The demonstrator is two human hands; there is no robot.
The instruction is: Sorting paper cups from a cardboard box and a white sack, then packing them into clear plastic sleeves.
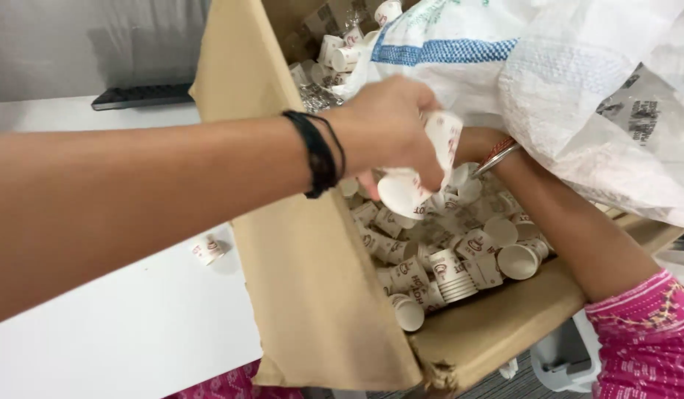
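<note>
A person's left hand [382, 125] reaches over the side flap of a large cardboard box [320, 295]. Its grip is closed around a few small white paper cups [419, 177] with red print, held bunched together and tilted, one open mouth facing down and toward the viewer. A black cord bracelet [320, 154] circles the wrist just behind the grip.

Directly below the grip, the box holds a loose heap of the same cups [445, 251], some lying on their sides, some nested in short stacks. More cups lie beyond the grip at the far end of the box.

The right hand is hidden: its forearm [571, 229] runs from the lower right to a point behind the grip, where a metal bangle [497, 157] shows at the wrist. Whether that grip is open or closed cannot be told.

Above and to the right of the grip, a white woven sack [578, 89] with a blue stripe hangs over the box.

Well to the left, one stray cup [208, 250] lies on the white desk [120, 347].
</note>
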